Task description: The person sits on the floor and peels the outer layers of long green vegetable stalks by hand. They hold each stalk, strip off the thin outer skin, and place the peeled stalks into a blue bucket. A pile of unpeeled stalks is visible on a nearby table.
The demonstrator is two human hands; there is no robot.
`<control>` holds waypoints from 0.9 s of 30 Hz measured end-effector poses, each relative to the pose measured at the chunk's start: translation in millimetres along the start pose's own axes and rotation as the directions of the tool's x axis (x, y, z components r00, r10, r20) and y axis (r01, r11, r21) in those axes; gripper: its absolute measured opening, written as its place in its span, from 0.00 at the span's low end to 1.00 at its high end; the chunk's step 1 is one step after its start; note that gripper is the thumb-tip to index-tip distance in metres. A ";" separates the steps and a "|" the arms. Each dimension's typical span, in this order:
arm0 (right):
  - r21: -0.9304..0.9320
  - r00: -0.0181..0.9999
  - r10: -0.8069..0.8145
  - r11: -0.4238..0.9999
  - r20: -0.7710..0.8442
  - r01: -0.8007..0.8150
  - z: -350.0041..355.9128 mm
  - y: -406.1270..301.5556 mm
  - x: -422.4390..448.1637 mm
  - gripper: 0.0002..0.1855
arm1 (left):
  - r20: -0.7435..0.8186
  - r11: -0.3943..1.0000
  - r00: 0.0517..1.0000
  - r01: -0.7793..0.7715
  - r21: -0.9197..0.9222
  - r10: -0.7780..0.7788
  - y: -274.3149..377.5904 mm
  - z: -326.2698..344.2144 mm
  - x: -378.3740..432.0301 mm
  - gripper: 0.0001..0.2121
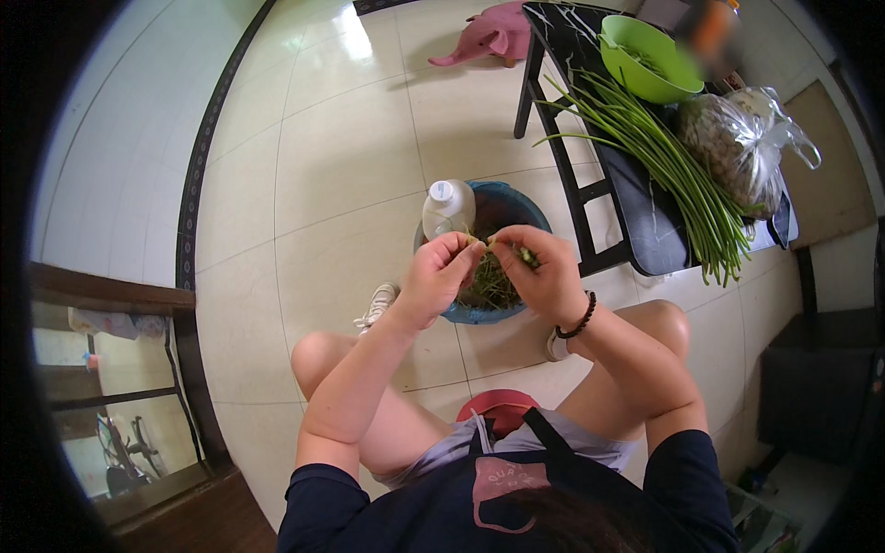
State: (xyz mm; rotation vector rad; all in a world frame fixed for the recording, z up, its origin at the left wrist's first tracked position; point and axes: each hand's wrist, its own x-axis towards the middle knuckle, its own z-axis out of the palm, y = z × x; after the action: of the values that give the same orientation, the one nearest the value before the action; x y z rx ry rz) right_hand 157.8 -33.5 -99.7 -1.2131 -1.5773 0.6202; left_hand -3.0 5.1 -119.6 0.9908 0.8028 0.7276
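Note:
My left hand and my right hand meet fingertip to fingertip above a blue basin. Both pinch a small yellowish-green plant piece; most of it is hidden by the fingers. A further short green piece shows by the curled fingers of my right hand. Below, thin green plant scraps fill the bottom of the basin. A white plastic jug with a cap stands in the basin, just beyond my left hand.
On the right, a black marble-patterned table bears long green stems, a lime-green bowl with green pieces, and a knotted clear plastic bag of brownish contents. A pink elephant figure stands beyond. Under me is a red stool.

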 end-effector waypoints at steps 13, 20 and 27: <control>0.921 0.832 0.553 0.343 -0.040 -0.184 -123.7 -31.3 71.7 0.03 | 0.258 0.333 0.894 -0.384 0.861 0.365 -53.0 9.4 24.7 0.05; -0.398 0.786 -0.200 0.915 -0.585 -0.064 -242.8 22.2 221.5 0.19 | 0.341 0.209 0.913 -0.386 0.898 0.223 -68.8 17.6 38.2 0.06; -0.694 0.964 -0.044 0.703 -0.263 -0.157 -268.1 67.9 215.1 0.25 | 0.253 0.752 0.967 -0.165 0.638 -0.003 -51.4 19.5 49.7 0.05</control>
State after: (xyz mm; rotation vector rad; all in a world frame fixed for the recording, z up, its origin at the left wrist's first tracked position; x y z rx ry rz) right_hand 433.8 142.3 25.6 -1.8347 -1.5940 -0.1731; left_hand 47.1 18.6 -172.4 1.7317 0.8185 0.3730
